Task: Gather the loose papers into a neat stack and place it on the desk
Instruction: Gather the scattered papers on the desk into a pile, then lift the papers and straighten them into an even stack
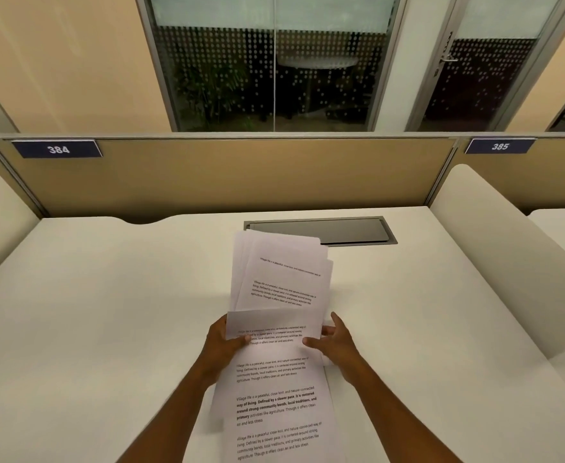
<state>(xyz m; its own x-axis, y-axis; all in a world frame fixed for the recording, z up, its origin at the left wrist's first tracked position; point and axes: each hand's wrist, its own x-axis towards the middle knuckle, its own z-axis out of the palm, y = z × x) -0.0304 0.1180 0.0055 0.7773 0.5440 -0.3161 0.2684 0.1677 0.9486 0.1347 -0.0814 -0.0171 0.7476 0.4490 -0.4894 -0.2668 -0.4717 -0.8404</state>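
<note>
Several white printed papers [281,282] sit fanned and uneven over the middle of the white desk [107,312]. The nearest sheet [274,406] reaches toward the bottom of the view, and a shorter sheet lies across the bundle between my hands. My left hand [222,345] grips the papers' left edge, thumb on top. On the right edge is my right hand [333,342], fingers spread on and under the sheets. Whether the bundle rests on the desk or is lifted a little, I cannot tell.
A grey cable hatch [351,230] is set into the desk just behind the papers. A tan partition [234,175] with plates 384 and 385 closes the back. Cream side dividers [495,248] stand at left and right.
</note>
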